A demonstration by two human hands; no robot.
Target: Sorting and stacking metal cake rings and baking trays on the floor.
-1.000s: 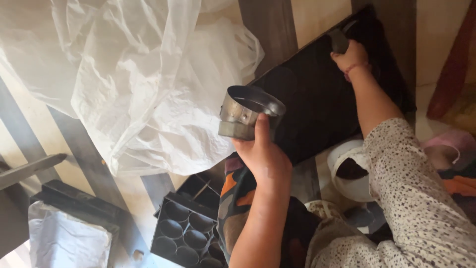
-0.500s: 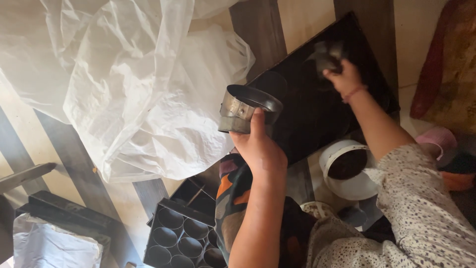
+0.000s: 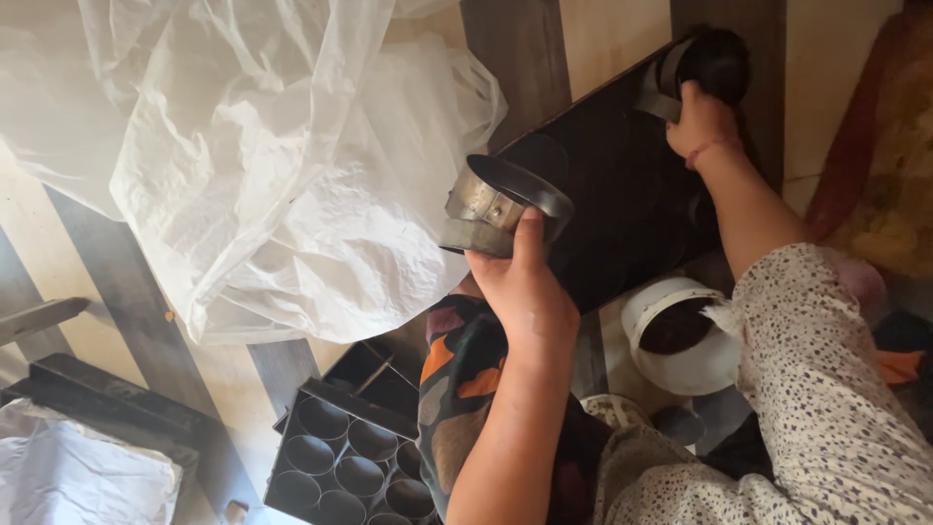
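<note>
While the left hand (image 3: 525, 292) keeps a closed grip on the short round metal ring mould (image 3: 501, 206), thumb pressed up its outer wall and fingers wrapped behind, the mould hangs tilted in the air with its open mouth turned up and away, just above the near edge of the flat black rectangular slab (image 3: 622, 185). The right hand (image 3: 702, 117) is stretched well beyond the left, at the slab's far corner, fingers curled shut around a second dark round mould (image 3: 705, 63) that sits on or just over the slab; whether it touches cannot be told. To handle this well, I judge that the left grip should stay on the wall and not pinch the thin rim, which could bend it out of round, and that the far mould is best lifted straight up so any dark filling inside is not smeared. Between the two forearms, nearer the body, stands a white round tub of dark material (image 3: 680, 335); beside the left elbow lies a black tray of round cells (image 3: 350, 457). Crumpled clear plastic sheeting (image 3: 272, 156) lies to the left of the left hand.
</note>
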